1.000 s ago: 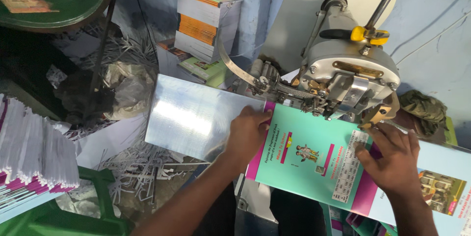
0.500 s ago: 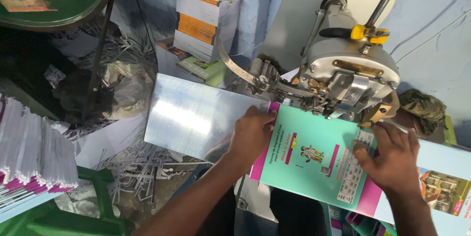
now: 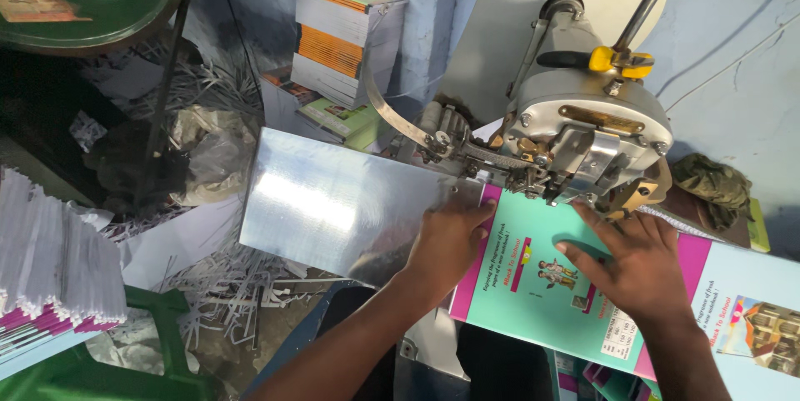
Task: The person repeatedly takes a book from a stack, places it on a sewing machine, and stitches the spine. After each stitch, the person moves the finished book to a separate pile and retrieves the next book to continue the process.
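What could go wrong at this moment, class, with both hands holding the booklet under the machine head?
The right hand lies flat on the teal booklet just below the machine head, so fingers might get caught. The left hand presses the booklet's edge at the metal plate; a slip could skew it.

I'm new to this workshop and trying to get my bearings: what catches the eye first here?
The grey metal machine at upper right, with the turquoise and pink booklet lying open under it. The left hand and right hand press flat on the booklet, beside a shiny metal plate at centre.
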